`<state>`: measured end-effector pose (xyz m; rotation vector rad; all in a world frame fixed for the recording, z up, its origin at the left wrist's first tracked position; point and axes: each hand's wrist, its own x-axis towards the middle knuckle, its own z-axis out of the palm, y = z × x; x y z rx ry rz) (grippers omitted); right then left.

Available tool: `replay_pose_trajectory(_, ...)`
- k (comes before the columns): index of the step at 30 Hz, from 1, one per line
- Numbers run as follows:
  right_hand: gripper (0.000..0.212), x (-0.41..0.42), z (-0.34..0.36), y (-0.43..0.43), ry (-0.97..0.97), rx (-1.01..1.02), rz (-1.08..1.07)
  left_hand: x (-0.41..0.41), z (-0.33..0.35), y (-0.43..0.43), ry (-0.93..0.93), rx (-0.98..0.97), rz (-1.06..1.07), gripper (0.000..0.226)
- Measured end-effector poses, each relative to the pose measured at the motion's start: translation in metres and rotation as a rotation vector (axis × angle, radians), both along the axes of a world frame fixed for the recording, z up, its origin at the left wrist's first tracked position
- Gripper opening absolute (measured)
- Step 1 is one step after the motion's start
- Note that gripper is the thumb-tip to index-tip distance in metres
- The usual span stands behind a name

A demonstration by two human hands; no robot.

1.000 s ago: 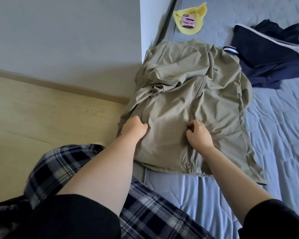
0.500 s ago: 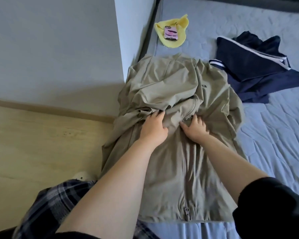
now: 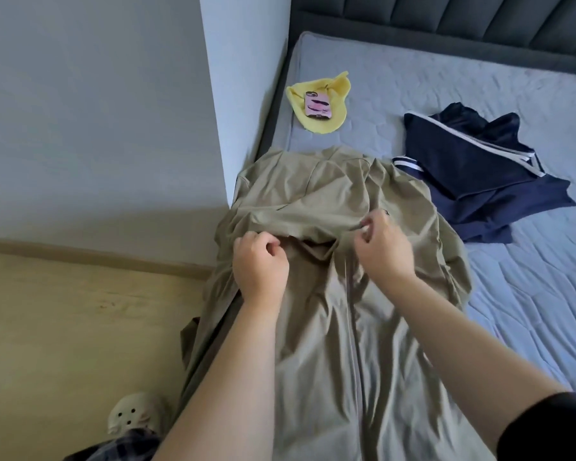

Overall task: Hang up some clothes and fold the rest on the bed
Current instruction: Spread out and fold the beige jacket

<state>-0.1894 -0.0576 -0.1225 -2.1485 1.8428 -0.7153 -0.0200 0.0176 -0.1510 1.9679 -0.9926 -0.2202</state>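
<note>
1. Risk: the khaki jacket (image 3: 330,344) lies on the bed (image 3: 479,94) w/ its left side hanging over the edge toward the floor. A tug that way & I'd guess it slides off.
2. Risk: fabric looks thin & slick, and the bunched layer under the fold could get trapped, so the fold ends up lumpy or crooked.
3. Left hand (image 3: 260,261): knuckles up, fingers curled, pinching the fold's edge mid-jacket, left of the zip.
4. Right hand (image 3: 383,247): right of the zip, thumb & fingertips nipping the same fold.
5. Both forearms reach over the jacket's lower half.
6. Navy garment (image 3: 479,168) sits just beside the jacket's right shoulder.
</note>
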Motion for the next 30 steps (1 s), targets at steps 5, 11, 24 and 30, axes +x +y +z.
replay_pose_trajectory(5,0.053,0.072,0.009,-0.009,0.254,0.206,0.356,0.018,-0.013,0.002,0.030,0.347,-0.008,0.040)
replay_pose_trajectory(11,0.023,0.081,0.037,-0.040,-0.016,0.020,0.089,0.064,-0.004,-0.008,0.229,0.302,0.130,0.012)
replay_pose_trajectory(24,0.032,0.018,0.058,-0.075,-0.735,0.371,-0.431,0.041,-0.001,-0.006,0.094,-0.015,0.183,0.041)
replay_pose_trajectory(30,0.028,0.057,0.083,-0.078,-0.168,0.367,-0.066,-0.032,-0.025,0.003,-0.054,0.191,-0.444,0.042)
